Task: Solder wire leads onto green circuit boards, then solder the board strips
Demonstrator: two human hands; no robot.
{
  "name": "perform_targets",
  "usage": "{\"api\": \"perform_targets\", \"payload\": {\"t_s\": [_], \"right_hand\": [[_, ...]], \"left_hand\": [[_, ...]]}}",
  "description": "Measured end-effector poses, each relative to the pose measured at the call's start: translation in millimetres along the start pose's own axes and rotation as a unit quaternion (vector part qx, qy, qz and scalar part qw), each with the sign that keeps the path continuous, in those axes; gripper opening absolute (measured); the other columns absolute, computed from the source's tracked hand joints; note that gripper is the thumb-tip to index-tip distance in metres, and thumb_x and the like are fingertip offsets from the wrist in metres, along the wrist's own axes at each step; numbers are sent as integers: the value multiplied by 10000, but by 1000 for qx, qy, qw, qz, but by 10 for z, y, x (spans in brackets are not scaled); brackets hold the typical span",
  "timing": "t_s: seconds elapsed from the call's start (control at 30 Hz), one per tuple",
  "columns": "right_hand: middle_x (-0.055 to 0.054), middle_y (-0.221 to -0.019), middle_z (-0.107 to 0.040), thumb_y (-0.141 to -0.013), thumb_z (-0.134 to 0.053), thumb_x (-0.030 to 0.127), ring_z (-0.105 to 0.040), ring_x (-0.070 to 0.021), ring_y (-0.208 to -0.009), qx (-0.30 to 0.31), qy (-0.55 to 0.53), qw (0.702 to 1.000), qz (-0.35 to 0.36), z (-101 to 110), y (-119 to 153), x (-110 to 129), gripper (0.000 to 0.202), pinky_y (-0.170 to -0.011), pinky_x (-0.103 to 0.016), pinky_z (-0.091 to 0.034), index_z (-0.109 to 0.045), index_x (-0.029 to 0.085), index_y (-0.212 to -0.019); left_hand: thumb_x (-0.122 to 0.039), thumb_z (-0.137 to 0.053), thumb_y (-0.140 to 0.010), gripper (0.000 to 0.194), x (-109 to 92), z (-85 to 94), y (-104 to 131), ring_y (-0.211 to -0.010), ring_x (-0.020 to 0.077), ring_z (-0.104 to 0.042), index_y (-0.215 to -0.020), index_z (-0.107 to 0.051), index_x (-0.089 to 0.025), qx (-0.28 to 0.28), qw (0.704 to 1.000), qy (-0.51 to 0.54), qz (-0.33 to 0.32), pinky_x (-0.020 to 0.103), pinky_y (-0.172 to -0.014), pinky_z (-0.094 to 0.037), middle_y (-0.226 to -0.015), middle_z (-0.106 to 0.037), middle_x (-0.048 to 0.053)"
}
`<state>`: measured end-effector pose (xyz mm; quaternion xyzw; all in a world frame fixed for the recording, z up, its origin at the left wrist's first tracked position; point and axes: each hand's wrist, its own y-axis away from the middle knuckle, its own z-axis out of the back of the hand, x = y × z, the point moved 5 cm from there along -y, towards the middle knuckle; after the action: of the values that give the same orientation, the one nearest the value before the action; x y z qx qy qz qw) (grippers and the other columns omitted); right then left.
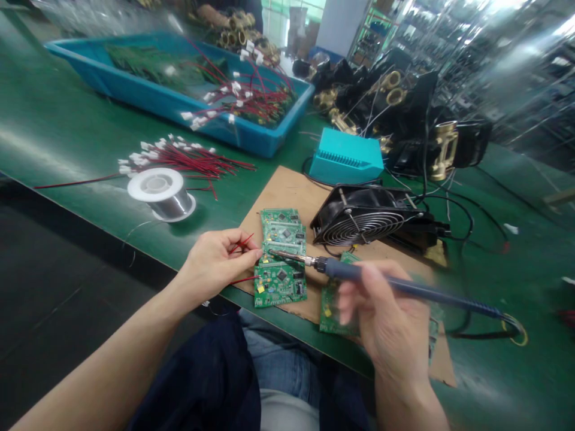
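Observation:
My right hand [386,311] grips a blue-handled soldering iron [345,269], its metal tip pointing left over the green circuit boards. Several of these circuit boards [281,276] lie in an overlapping column on a sheet of brown cardboard [269,190]. At their left edge, my left hand [224,256] pinches a thin red wire [242,242] close to where the iron's tip is. Another red wire [245,279] runs from the nearest board's left side. More circuit boards [330,308] lie partly hidden beneath my right hand.
A solder spool [162,193] stands left, before a pile of red wires with white connectors [188,157]. Behind is a blue tray [256,140] of wired parts. A black fan [363,218], a teal box [347,157] and brass-and-black parts [444,149] stand right. A person's arm [213,13] shows at the back.

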<state>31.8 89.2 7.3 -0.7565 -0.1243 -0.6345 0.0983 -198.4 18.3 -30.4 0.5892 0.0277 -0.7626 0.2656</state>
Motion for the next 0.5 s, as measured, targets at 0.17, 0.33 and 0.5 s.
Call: {"api": "perform_targets", "payload": {"t_s": [0.17, 0.33, 0.5], "right_hand": [[15, -594, -682, -859, -750, 372, -599, -106, -395, -3, 9, 1000, -8, -1, -19, -22, 227, -315, -159, -479, -639, 176, -825], [12, -599, -681, -853, -752, 383, -600, -108, -398, -5, 8, 1000, -15, -11, -17, -47, 242, -314, -165, -482, -633, 175, -822], [16, -600, -688, -869, -741, 371, -601, -99, -398, 2, 4, 1000, -7, -33, -19, -34, 223, -317, -151, -490, -644, 175, -825]], "left_hand": [[-456, -697, -619, 309, 20, -15, -5, -538, 94, -512, -668, -645, -155, 1, 1000, 18, -6, 210, -495, -374, -621, -639, 13], [-443, -710, -592, 299, 30, -26, -2, -553, 98, -520, -653, -642, -158, -11, 999, 39, 0, 216, -488, -384, -678, -662, 32], [-431, -718, -585, 295, 28, -26, 5, -536, 89, -525, -650, -652, -151, -12, 999, 47, 4, 203, -482, -388, -657, -663, 28]]}}
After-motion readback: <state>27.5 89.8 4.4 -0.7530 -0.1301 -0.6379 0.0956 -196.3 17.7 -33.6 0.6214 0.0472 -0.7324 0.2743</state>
